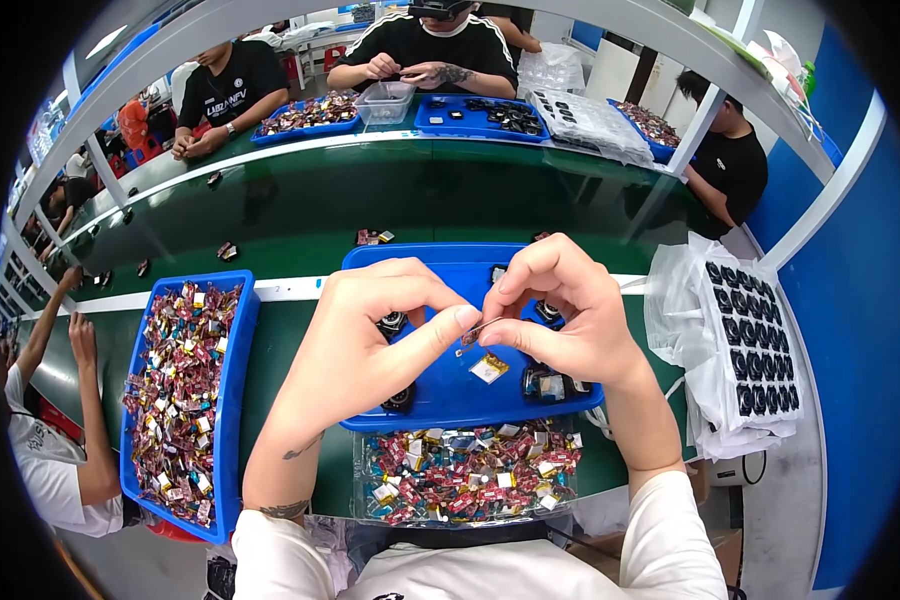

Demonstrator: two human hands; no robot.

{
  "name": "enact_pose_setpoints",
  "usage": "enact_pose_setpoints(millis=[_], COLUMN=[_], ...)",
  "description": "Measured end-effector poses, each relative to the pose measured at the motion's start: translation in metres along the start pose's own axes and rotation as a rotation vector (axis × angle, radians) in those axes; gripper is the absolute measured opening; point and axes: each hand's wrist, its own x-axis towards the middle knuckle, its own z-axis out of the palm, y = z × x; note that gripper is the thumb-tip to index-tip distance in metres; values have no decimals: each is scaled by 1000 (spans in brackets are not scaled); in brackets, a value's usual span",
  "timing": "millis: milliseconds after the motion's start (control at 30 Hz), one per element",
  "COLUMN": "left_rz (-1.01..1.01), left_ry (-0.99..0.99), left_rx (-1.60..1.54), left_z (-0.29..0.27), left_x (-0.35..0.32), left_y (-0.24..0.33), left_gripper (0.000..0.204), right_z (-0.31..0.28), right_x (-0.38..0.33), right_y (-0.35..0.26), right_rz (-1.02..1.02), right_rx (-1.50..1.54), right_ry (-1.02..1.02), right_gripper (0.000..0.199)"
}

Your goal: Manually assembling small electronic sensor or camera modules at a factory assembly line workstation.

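Fingers (464, 317) of left hand (370, 325) and right hand (575, 315) pinch a small circuit board (471, 332) mid-frame, seemingly to steady it above the blue tray (440, 401).

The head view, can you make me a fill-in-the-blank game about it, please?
The left hand and right hand meet at a small part above a ____ tray.
The long tray heaped with parts is on the person's ____ side.
The black pieces in rows are on the person's ____ side.
The wide surface beyond is coloured ____.
Missing words: blue; left; right; green.
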Motion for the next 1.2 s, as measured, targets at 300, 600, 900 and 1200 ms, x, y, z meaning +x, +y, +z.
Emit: enact_pose_setpoints(millis=[300,600,900,1200], left_rz=[-173,-61,5,-83], left_ry=[-181,-86,115,20], left_rx=[-108,-35,23,-330], left_z=[-1,6,19,11], left_x=[3,8,10,8], left_y=[-3,-17,-17,-28], left_gripper=[8,6,13,13], right_z=[-9,-9,-8,-14], right_x=[-1,-2,-3,-3], right_y=[3,-1,7,9], right_rz=[-200,138,222,207], right_rx=[-262,-34,56,289], right_ry=[-106,123,140,23], right_gripper=[17,19,20,23])
